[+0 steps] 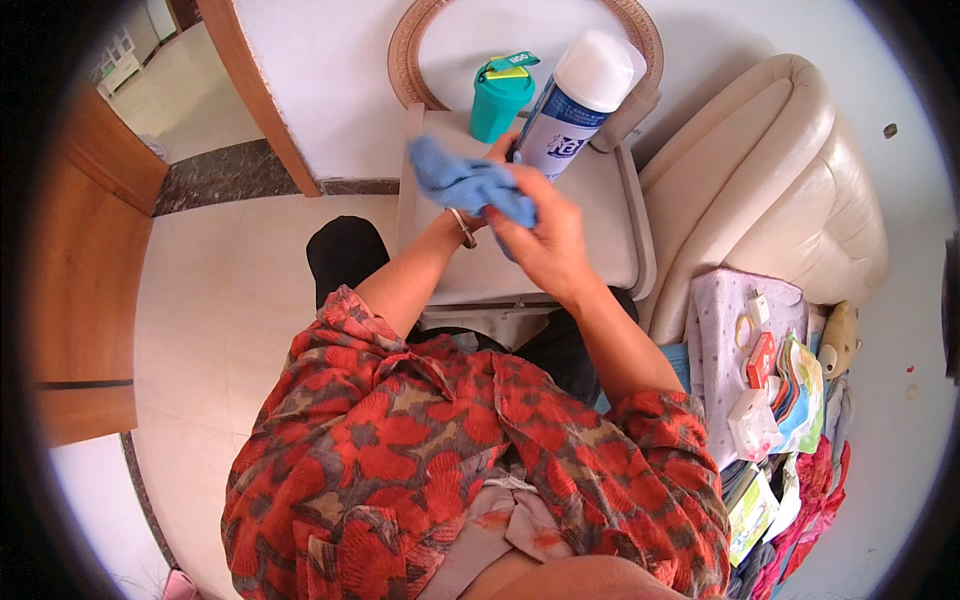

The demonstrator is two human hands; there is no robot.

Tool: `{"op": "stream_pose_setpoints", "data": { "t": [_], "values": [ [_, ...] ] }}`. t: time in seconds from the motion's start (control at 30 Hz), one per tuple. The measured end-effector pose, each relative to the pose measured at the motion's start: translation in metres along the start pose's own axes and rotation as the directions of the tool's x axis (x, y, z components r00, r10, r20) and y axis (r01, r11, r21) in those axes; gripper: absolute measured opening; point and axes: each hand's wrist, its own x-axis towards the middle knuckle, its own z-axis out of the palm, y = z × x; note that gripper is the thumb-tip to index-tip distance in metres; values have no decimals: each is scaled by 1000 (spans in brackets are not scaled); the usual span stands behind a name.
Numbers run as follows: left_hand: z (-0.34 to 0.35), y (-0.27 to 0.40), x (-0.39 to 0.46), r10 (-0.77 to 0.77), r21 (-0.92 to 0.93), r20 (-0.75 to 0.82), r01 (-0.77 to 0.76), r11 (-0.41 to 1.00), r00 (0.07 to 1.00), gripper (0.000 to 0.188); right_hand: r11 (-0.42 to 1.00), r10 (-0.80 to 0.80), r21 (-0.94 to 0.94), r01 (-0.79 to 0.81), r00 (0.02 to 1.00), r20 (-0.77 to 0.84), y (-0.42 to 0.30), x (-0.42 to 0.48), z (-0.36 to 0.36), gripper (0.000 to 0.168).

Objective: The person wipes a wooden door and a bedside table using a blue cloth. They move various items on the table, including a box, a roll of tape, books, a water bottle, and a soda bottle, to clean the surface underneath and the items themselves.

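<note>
My right hand grips a blue cloth, blurred in part, above a small beige table. A large white and blue canister with a white cap is raised over the tabletop and tilted. My left hand lies mostly behind the cloth; its fingers show at the canister's side and hold it. A bracelet is on the left wrist. Behind the hands stands a teal cup with a strap on its lid.
A round framed mirror stands at the table's back. To the right is a beige padded headboard, with a folded spotted cloth, a red box, a plush toy and clothes beside it. A wooden door is at left.
</note>
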Motion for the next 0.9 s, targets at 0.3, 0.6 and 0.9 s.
{"op": "stream_pose_setpoints", "data": {
  "t": [0.3,0.6,0.9],
  "values": [
    [-14,2,-17,-31,110,89,21,994,996,76,897,-442,-344,278,606,-662,-16,30,-35,34],
    [-16,10,-23,-86,125,71,77,989,994,64,786,-264,-618,7,908,-326,64,-24,15,43],
    [-2,45,-94,-347,-315,-233,267,911,909,48,957,73,-237,-168,929,-363,49,-49,30,50]
  ]
}}
